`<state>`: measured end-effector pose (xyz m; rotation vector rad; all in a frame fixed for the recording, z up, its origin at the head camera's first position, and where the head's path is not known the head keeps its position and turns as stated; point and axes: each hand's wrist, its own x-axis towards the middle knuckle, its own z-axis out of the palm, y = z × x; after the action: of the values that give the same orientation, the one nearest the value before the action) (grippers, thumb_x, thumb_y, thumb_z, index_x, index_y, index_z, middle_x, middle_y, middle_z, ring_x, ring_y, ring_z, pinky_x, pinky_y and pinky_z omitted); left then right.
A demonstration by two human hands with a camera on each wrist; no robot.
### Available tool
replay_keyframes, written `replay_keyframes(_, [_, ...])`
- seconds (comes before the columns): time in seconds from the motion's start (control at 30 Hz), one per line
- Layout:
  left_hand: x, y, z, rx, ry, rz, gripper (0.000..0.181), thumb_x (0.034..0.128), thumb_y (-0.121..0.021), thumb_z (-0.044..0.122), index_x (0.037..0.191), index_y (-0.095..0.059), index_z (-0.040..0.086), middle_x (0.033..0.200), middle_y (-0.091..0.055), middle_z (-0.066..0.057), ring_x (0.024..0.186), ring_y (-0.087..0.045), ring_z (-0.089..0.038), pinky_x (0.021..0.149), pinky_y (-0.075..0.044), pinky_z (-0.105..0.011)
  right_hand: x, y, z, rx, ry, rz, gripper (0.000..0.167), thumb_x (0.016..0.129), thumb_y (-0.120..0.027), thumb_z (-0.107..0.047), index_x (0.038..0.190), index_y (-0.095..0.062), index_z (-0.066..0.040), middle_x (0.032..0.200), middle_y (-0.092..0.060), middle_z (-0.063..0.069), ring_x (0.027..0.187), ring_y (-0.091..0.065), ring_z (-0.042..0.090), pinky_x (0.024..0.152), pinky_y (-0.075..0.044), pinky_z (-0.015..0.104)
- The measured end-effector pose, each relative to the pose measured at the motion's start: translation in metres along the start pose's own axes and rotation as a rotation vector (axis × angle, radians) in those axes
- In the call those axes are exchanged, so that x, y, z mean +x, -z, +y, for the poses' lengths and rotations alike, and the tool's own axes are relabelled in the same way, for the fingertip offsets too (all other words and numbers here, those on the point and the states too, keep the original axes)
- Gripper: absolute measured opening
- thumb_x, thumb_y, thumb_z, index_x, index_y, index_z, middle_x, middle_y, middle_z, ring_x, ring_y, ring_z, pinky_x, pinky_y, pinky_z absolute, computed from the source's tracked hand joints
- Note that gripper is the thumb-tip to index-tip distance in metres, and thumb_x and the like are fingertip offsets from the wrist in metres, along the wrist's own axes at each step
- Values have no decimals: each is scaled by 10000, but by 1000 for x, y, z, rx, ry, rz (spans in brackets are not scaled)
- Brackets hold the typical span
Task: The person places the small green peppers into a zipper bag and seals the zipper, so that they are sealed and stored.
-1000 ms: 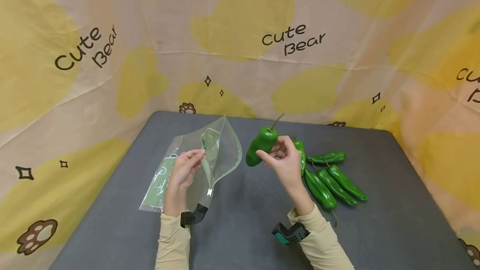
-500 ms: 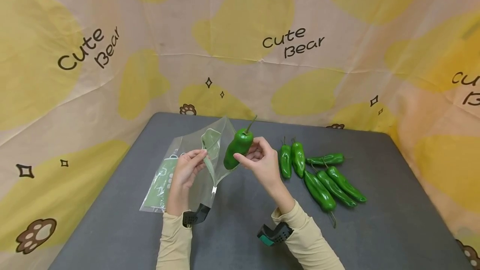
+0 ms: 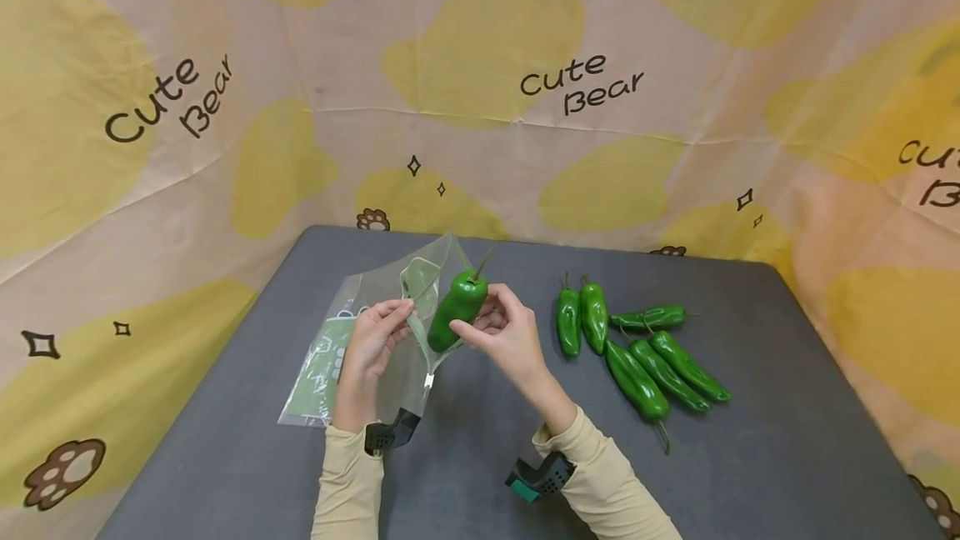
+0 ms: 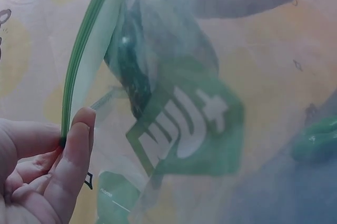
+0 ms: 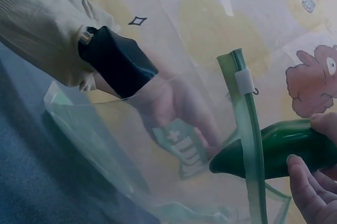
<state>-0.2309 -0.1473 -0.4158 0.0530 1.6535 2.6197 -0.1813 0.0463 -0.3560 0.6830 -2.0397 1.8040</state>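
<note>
My left hand (image 3: 375,340) pinches the green-edged rim of a clear zip bag (image 3: 382,282) with thumb and fingers. The bag's mouth gapes toward the right, and a white slider (image 3: 429,380) sits at its near corner. Between the thumb and fingers of my right hand (image 3: 510,340) is a green pepper (image 3: 456,311), stem up and tilted. Its lower tip is inside the mouth; in the right wrist view the pepper (image 5: 289,147) crosses the zip strip (image 5: 251,145). Through the plastic, the left wrist view shows the pepper (image 4: 129,66) dimly.
Several green peppers (image 3: 637,382) lie on the grey table (image 3: 765,457) to the right of my right hand. A patterned cloth (image 3: 480,65) with bear prints stands behind and along both sides of the table.
My right hand has carried the pepper leftward and slightly down, from beside the bag into its mouth. My left hand keeps its pinch on the rim, nearly still.
</note>
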Motion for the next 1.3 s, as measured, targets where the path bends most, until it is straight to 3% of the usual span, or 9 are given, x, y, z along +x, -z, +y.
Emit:
replay_keyframes(0.17, [-2, 1, 0, 1, -7, 21, 312, 887, -478, -71, 699, -653, 107, 655, -629, -19, 558, -579, -82, 547, -492, -169, -3, -2, -1, -44, -41, -36, 309, 717, -720, 37, 971, -546, 66, 751, -603, 162, 559, -581, 257, 510, -489, 292])
replay_keyframes(0.53, [-7, -2, 2, -17, -28, 8, 309, 886, -478, -76, 706, -655, 101, 662, -631, -25, 567, -586, -85, 565, -501, -176, -10, -1, 0, -65, -101, -72, 291, 720, -723, 23, 957, -558, 60, 740, -619, 152, 468, -544, 261, 432, -425, 221])
replay_keyframes(0.83, [-7, -4, 6, -58, -56, -33, 341, 893, -451, -95, 711, -667, 96, 665, -635, -31, 573, -596, -94, 560, -505, -181, -11, 2, -1, -102, -135, -121, 319, 736, -718, -2, 1003, -557, 65, 762, -627, 153, 457, -555, 250, 419, -472, 284])
replay_keyframes(1.07, [-7, -5, 5, -33, -54, -6, 324, 890, -467, -84, 709, -663, 100, 666, -632, -30, 577, -594, -95, 571, -505, -182, -13, -1, 35, -175, -154, -147, 296, 755, -734, -167, 987, -610, -32, 691, -598, 23, 479, -525, 123, 421, -435, 241])
replay_keyframes(1.3, [-5, -7, 1, -44, -72, -10, 325, 886, -472, -88, 697, -661, 98, 654, -627, -29, 572, -592, -92, 564, -505, -183, -15, -2, 39, -251, -117, -127, 259, 747, -741, -188, 937, -639, -45, 744, -522, 23, 514, -457, 37, 442, -428, 226])
